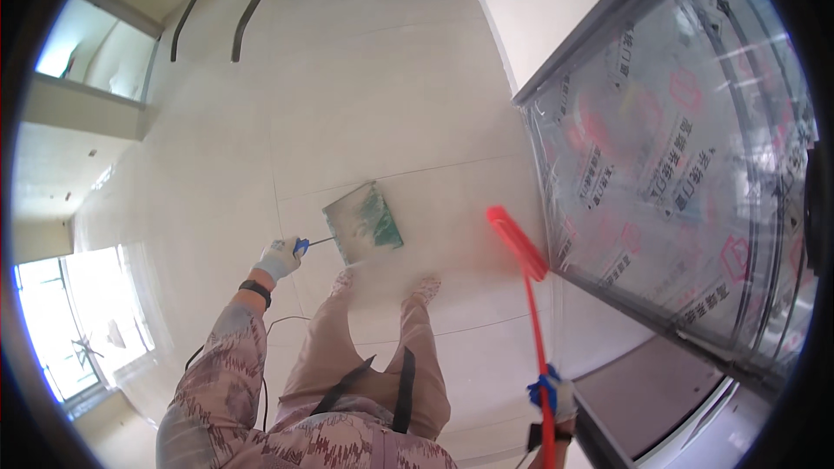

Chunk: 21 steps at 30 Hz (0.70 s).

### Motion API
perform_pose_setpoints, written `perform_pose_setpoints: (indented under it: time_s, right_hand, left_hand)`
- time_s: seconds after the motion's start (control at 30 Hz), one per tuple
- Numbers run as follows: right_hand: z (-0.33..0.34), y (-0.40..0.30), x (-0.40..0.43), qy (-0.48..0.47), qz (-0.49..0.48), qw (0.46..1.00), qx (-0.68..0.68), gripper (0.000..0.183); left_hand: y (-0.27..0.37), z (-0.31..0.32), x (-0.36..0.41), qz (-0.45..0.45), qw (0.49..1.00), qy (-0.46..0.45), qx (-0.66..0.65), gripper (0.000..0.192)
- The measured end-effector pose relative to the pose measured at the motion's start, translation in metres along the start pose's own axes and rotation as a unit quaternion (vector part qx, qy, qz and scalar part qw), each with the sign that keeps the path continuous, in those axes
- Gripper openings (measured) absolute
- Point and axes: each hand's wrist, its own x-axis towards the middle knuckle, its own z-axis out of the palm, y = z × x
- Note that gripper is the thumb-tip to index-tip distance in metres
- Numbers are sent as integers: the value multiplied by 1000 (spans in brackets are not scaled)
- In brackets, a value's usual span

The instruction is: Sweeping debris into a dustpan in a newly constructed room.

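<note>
My left hand (281,258), in a white and blue work glove, grips the thin handle of a green dustpan (389,229). Pale dust covers much of the pan, which is on or just above the floor ahead of my feet. On the right, my gloved right hand (554,394) is closed around the red stick of a broom (518,241). The broom's red head is blurred and lies to the right of the dustpan, apart from it, near the foot of a film-covered glazed panel. Whether its bristles touch the floor is unclear.
Large pale tiles make up the dusty floor (404,98). The glazed panel (638,163), wrapped in printed protective film, stands close on my right. A wheeled cart (260,6) with two long dark handles is at the far end. A bright window (78,319) is at left.
</note>
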Motion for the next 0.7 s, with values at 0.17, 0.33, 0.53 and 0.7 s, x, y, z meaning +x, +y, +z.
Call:
perform_pose_setpoints:
  time_s: [0.17,0.33,0.53,0.7]
  right_hand:
    - [30,2,99,52,14,990,-134,6]
    - [264,84,77,-59,7,992,-108,10]
    - [589,234,-21,-192,77,962,-176,15]
    - [686,262,-105,-198,85,962,-166,35]
  left_hand:
    - [-28,35,27,50,997,-37,54,31]
    - [-151,9,51,89,991,-86,59,33]
    - [-351,-16,65,141,988,-52,17,33]
    - [-446,-9,45,166,984,-68,15,33]
